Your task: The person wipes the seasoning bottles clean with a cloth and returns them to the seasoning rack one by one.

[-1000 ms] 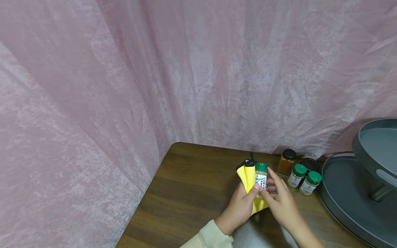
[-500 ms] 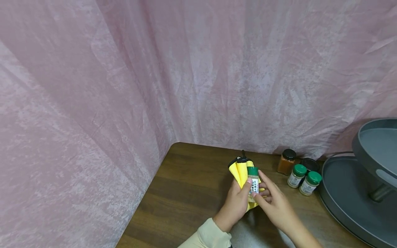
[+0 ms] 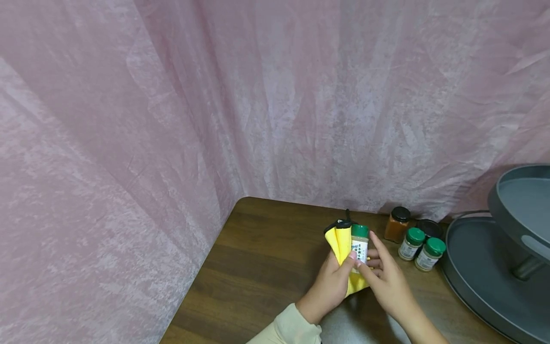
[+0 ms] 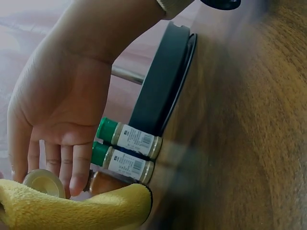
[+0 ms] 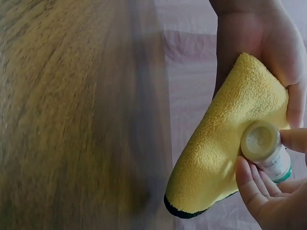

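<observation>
A yellow cloth [image 3: 340,242] with black edging is gripped in my left hand [image 3: 326,286], bunched beside a spice jar. The spice jar [image 3: 360,244] has a green cap and a white label, and stands nearly upright in the air over the table. My right hand [image 3: 393,286] holds it between thumb and fingers, while the left thumb lies by its label. In the right wrist view the cloth [image 5: 225,139] is spread against the jar's side, and the bottom of the jar [image 5: 260,140] faces the camera. Part of the left fingers is hidden behind the cloth.
Two more green-capped jars [image 3: 411,243] stand on the wooden table [image 3: 258,267] to the right. Behind them are a black-lidded jar of orange-brown contents [image 3: 397,224] and another black lid [image 3: 429,228]. A grey two-tier tray [image 3: 472,267] occupies the right side; pink curtains hang behind.
Both hands, with the cloth and jar, shifted left and then back right. The jar's label has turned a little between the frames. The other jars have stayed put.
</observation>
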### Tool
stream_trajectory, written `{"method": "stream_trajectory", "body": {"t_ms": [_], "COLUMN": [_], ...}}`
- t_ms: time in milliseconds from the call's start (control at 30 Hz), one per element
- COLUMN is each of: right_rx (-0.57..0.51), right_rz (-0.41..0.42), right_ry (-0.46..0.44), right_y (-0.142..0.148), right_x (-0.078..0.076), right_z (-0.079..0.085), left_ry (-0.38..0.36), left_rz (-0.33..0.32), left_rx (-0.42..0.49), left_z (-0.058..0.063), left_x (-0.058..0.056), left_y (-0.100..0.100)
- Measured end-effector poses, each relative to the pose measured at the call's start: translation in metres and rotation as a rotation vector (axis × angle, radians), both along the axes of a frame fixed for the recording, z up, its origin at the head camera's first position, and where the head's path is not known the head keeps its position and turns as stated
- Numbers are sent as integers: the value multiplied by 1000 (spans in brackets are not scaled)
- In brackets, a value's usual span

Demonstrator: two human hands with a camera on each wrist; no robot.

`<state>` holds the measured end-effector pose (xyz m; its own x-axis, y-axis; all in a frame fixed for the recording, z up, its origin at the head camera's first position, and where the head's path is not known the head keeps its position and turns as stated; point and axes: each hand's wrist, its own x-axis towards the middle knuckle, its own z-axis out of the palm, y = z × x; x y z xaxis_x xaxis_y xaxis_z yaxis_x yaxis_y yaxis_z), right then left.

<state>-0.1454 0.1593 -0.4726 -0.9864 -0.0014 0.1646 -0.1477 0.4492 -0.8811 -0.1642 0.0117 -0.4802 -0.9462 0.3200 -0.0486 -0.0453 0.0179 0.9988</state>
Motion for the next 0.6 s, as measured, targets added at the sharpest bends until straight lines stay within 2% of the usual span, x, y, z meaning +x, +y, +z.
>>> {"method": "stream_trajectory", "body": {"t_ms": [200, 400, 600], "right_rx": [34, 45, 15], "right_rz": [-16, -2, 54], "right_ry": [10, 16, -11], "right_y": [2, -3, -8], "right_x": [-1, 0, 3], "right_z": [0, -2, -6], "left_ry": [12, -10, -36], "left_rz": [-15, 25, 59], "left_rx": [-11, 29, 39], "left_z": [1, 1, 1], "left_x": [2, -2, -6], "left_y": [1, -1, -7]}}
